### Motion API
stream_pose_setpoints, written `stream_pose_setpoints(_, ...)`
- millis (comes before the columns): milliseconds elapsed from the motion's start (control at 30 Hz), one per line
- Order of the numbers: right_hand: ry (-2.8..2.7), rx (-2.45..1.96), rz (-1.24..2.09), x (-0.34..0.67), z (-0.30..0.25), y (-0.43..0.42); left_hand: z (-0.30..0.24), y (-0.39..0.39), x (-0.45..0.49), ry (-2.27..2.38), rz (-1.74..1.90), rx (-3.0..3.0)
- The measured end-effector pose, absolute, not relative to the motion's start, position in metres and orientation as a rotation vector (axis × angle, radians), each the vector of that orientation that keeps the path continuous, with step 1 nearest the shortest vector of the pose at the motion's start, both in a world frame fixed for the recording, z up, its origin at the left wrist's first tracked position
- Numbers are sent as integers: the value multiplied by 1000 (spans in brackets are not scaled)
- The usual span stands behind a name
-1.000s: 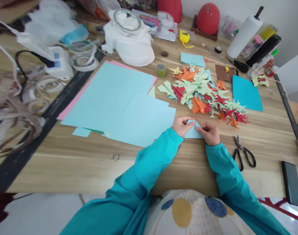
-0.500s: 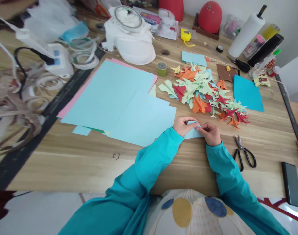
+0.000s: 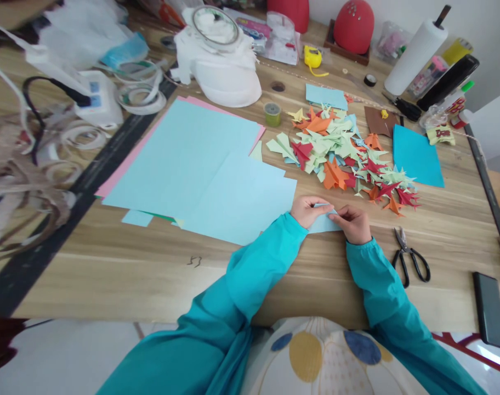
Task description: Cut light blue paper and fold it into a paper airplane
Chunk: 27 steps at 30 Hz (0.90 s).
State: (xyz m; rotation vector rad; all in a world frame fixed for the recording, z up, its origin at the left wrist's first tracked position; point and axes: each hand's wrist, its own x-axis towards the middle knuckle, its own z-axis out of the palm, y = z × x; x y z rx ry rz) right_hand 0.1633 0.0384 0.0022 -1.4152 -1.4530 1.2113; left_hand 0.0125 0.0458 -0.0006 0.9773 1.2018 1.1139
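A small piece of light blue paper [image 3: 324,224] lies low over the table between my two hands. My left hand [image 3: 306,212] pinches its upper left part between thumb and fingers. On the other side, my right hand [image 3: 354,223] has thumb and forefinger closed on the paper's upper right edge. Both sets of fingertips nearly meet at the top, where they hide part of any fold. Just beyond my hands lies a heap of folded paper planes [image 3: 332,142] in pale green, orange, red and blue. Large light blue sheets [image 3: 200,159] lie beside my left hand.
Black-handled scissors [image 3: 410,259] lie right of my right hand, with a dark phone [image 3: 489,310] at the table's right edge. A bright blue paper square [image 3: 416,156] is beyond the planes. Tape measure [image 3: 312,57], green spool [image 3: 272,114] and white cap [image 3: 225,77] stand farther back.
My hands and the paper have hardly moved; the fingers keep their pinch. The whole view has shifted very slightly.
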Motion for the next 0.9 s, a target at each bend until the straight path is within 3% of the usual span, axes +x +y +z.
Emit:
stream_pose_setpoints(400, -1359, -1443, 1289, 162, 6, 39, 2, 46, 11, 1088, 1073, 706)
stream_pose_setpoints(900, -1548, -1432, 1185, 167, 2, 40, -4, 46, 12, 1265, 1169, 1140)
